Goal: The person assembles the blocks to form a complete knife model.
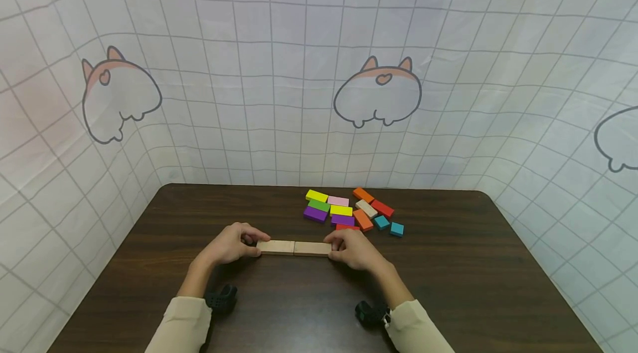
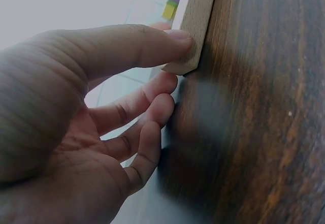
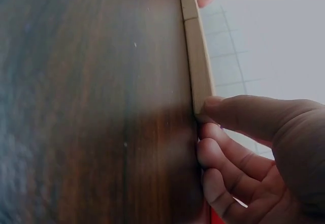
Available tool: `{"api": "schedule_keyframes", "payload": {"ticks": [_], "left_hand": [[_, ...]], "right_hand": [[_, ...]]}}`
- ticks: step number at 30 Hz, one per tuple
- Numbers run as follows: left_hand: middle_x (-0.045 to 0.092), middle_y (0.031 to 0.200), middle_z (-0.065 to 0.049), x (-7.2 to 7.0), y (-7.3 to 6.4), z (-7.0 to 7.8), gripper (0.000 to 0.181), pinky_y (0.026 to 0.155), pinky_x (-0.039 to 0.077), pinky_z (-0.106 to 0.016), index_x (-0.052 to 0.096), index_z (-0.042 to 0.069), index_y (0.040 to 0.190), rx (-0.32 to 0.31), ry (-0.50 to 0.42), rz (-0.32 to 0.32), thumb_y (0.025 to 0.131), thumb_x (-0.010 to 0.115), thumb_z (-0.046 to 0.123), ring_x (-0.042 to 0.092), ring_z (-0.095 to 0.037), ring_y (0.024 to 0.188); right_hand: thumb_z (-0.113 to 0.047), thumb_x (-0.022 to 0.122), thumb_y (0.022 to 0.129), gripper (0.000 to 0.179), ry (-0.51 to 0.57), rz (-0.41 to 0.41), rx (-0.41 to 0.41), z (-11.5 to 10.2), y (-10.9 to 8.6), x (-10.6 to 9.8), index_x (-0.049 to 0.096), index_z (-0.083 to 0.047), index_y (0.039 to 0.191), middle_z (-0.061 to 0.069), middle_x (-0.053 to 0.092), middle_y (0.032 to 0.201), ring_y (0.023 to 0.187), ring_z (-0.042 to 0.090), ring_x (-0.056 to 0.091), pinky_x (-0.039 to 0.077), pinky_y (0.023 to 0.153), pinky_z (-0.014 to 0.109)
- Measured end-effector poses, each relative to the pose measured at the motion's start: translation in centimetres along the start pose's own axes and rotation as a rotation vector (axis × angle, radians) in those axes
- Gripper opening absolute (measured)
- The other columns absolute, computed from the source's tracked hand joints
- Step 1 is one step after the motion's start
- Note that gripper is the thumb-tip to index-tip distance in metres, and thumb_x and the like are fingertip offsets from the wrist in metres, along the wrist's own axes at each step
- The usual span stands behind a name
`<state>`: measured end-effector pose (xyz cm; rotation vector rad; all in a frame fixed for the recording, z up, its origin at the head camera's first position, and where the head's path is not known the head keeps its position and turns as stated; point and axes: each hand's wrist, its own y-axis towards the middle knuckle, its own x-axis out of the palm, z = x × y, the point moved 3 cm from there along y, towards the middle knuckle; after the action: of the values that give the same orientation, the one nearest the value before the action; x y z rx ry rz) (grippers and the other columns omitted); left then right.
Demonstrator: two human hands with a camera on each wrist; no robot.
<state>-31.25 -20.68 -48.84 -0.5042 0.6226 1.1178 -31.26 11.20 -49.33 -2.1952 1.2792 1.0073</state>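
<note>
Two plain wooden blocks lie end to end in a row on the dark table. At the outer end of the left wooden block [image 1: 276, 247], my left hand [image 1: 233, 243] pinches it between thumb and forefinger. My right hand [image 1: 356, 249] pinches the outer end of the right wooden block [image 1: 312, 249] the same way. A thin seam shows where the two blocks meet. In the left wrist view the thumb [image 2: 170, 43] presses on the block's near side, the other fingers curling loosely below. The right wrist view shows the right thumb [image 3: 228, 107] at the block's corner.
Behind the right hand lies a loose group of coloured blocks: purple [image 1: 316, 214], green [image 1: 319, 205], yellow [image 1: 341, 210], pink [image 1: 338, 201], orange [image 1: 363, 220], red [image 1: 382, 208] and blue [image 1: 396, 229]. A pale wooden block [image 1: 366, 208] lies among them. A gridded cloth [image 1: 279, 120] hangs behind the table [image 1: 463, 275].
</note>
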Motion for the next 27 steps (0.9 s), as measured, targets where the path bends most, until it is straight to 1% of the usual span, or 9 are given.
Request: {"api": "schedule_keyframes", "payload": {"ticks": [6, 9, 16, 18, 27], "left_hand": [[0.064, 0.093, -0.002, -0.2, 0.0, -0.2, 0.028, 0.068, 0.047, -0.032, 0.08, 0.016, 0.113, 0.003, 0.006, 0.004, 0.087, 0.08, 0.008, 0.053, -0.018, 0.079], [0.063, 0.089, -0.002, -0.3, -0.1, -0.2, 0.028, 0.066, 0.046, -0.031, 0.079, 0.015, 0.114, 0.007, 0.003, 0.004, 0.087, 0.08, 0.008, 0.053, -0.018, 0.077], [0.063, 0.087, -0.002, -0.6, -0.1, -0.6, 0.029, 0.063, 0.045, -0.028, 0.078, 0.013, 0.116, -0.002, -0.022, 0.012, 0.088, 0.08, 0.009, 0.053, -0.018, 0.074], [0.063, 0.088, -0.003, -0.7, -0.1, -0.7, 0.029, 0.062, 0.045, -0.028, 0.078, 0.013, 0.117, -0.004, -0.026, 0.013, 0.088, 0.08, 0.01, 0.053, -0.017, 0.074], [0.064, 0.09, -0.002, -0.8, -0.1, -0.9, 0.027, 0.067, 0.047, -0.032, 0.078, 0.013, 0.117, -0.023, -0.016, 0.035, 0.09, 0.078, 0.011, 0.055, -0.017, 0.077]], "right_hand": [[-0.008, 0.076, 0.092, 0.022, 0.027, 0.004, 0.013, -0.1, 0.2, 0.3, 0.074, -0.008, 0.114, -0.004, 0.063, 0.082, 0.074, 0.011, 0.056, 0.049, 0.069, 0.025], [-0.009, 0.076, 0.091, 0.022, 0.036, 0.005, 0.022, -0.2, 0.3, 0.4, 0.074, -0.008, 0.114, -0.004, 0.064, 0.083, 0.074, 0.011, 0.056, 0.05, 0.07, 0.025], [-0.009, 0.075, 0.092, 0.023, 0.056, 0.014, 0.056, -0.4, 0.5, 0.5, 0.074, -0.008, 0.115, -0.003, 0.064, 0.085, 0.076, 0.012, 0.057, 0.05, 0.071, 0.026], [-0.008, 0.075, 0.092, 0.023, 0.059, 0.018, 0.054, -0.5, 0.6, 0.5, 0.074, -0.007, 0.115, -0.002, 0.065, 0.085, 0.076, 0.012, 0.058, 0.05, 0.071, 0.026], [-0.007, 0.075, 0.091, 0.021, 0.053, 0.051, 0.055, -0.5, 1.0, 0.7, 0.075, -0.006, 0.112, -0.001, 0.066, 0.085, 0.075, 0.011, 0.058, 0.05, 0.071, 0.026]]}}
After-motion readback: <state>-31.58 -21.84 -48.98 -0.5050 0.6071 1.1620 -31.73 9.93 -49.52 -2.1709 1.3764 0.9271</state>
